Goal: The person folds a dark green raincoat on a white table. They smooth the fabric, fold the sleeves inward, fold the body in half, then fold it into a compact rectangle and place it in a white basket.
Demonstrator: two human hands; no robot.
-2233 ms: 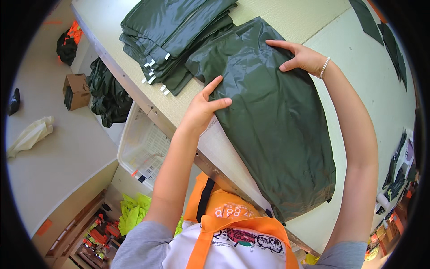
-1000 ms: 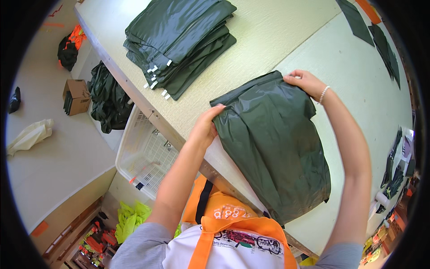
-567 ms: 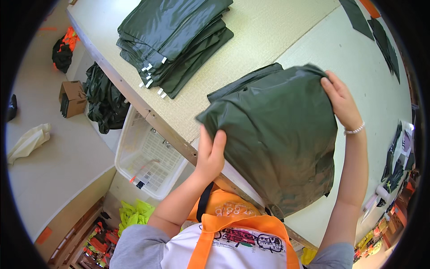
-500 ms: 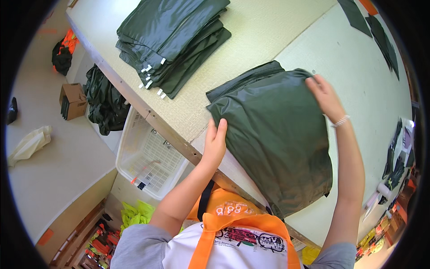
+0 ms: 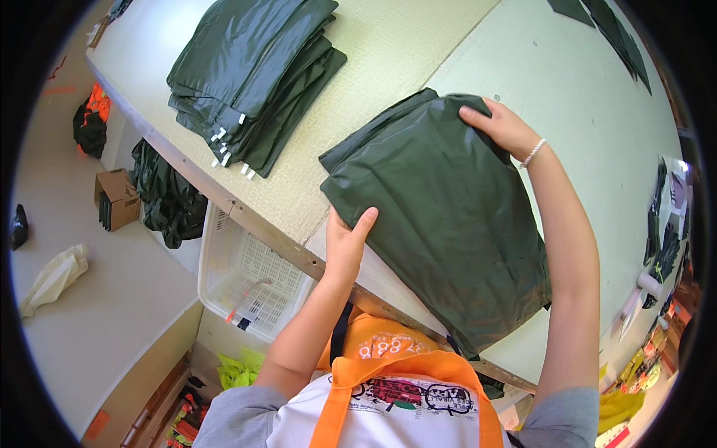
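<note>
L hand (image 5: 345,243) is part closed, thumb on top and fingers tucked at the edge of a dark grn garment (image 5: 448,216), so it's got a light pinch on the near L corner. R hand (image 5: 502,128), w/ a white bracelet (image 5: 533,154) on the wrist, is curled on the far R corner, thumb + fingers gripping cloth; fingertips partly hidden tbh. Garment's on the table (image 5: 567,89) btwn both hands, running back twd the person, w/ a folded strip poking out just beyond L hand. Folded dark grn stack (image 5: 254,67) w/ white tags (image 5: 221,142) is up-left of L hand, white basket (image 5: 250,269) down-left of it.
</note>
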